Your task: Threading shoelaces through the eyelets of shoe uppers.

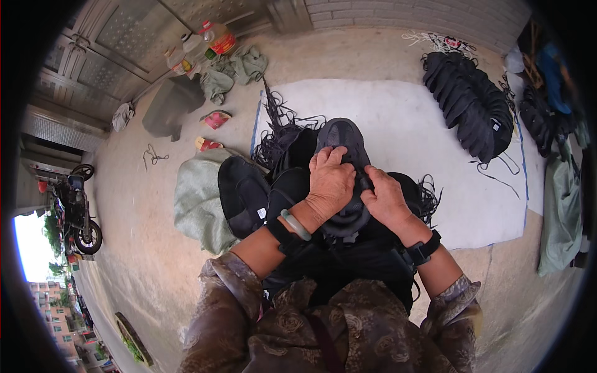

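A black shoe (pixel 340 132) lies in my lap, toe pointing away from me. My left hand (pixel 333 180) is closed over its front part, fingers bent down onto the lacing area. On the right side of the same shoe, my right hand (pixel 388 199) pinches something dark between thumb and forefinger; whether it is a lace or the shoe's edge cannot be made out. More black shoe uppers (pixel 241 193) rest beside my left forearm. Just beyond them lies a tangle of black shoelaces (pixel 280 121).
A long curved row of black shoe uppers (pixel 460 105) sits on a white sheet (pixel 398 102) at the far right. Pale green sacks (pixel 199 193) lie left and right. Bottles (pixel 217 38) stand near metal doors. A motorcycle (pixel 78 208) is parked far left.
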The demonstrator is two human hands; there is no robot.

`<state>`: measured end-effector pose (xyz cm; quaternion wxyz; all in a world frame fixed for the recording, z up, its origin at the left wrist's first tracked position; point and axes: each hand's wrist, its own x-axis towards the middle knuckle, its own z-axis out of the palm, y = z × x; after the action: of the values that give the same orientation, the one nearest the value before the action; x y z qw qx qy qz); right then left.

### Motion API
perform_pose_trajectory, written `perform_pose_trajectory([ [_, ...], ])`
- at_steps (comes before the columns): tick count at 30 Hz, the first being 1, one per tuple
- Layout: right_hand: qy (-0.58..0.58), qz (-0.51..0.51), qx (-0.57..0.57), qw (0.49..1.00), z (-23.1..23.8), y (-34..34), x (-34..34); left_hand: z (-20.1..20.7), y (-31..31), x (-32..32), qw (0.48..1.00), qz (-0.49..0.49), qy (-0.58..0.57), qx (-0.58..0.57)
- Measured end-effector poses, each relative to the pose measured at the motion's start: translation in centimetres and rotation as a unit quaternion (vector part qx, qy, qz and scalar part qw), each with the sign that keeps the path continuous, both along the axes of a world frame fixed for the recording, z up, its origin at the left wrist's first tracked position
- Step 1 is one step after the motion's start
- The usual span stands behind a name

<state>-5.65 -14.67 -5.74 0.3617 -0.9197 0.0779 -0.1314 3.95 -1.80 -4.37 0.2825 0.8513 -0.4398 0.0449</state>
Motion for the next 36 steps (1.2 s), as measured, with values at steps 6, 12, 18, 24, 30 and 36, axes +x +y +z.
perform_pose_trajectory([
  [6,-0.012,0.008,0.058,0.998,-0.5,-0.3,-0.5,0.9,-0.5,-0.3,0.997,-0.022,-0.016,0.076],
  [12,0.01,0.032,0.109,0.993,-0.5,-0.7,-0.5,1.0,-1.0,-0.6,0.992,-0.031,-0.065,0.101],
  [18,-0.024,-0.012,0.138,0.99,-1.1,-0.3,-1.1,3.6,-0.1,-0.3,0.966,-0.153,-0.184,0.094],
  [24,0.037,-0.028,0.224,0.974,-0.3,-0.6,-2.3,5.5,10.7,2.8,0.969,-0.091,-0.105,0.202],
  [30,0.02,-0.013,0.242,0.97,-0.1,-0.5,-2.2,3.9,30.4,7.3,0.892,0.217,-0.075,0.389],
  [36,0.047,-0.024,0.214,0.975,1.0,0.0,-1.9,1.7,37.6,6.3,0.809,0.352,0.06,0.467],
])
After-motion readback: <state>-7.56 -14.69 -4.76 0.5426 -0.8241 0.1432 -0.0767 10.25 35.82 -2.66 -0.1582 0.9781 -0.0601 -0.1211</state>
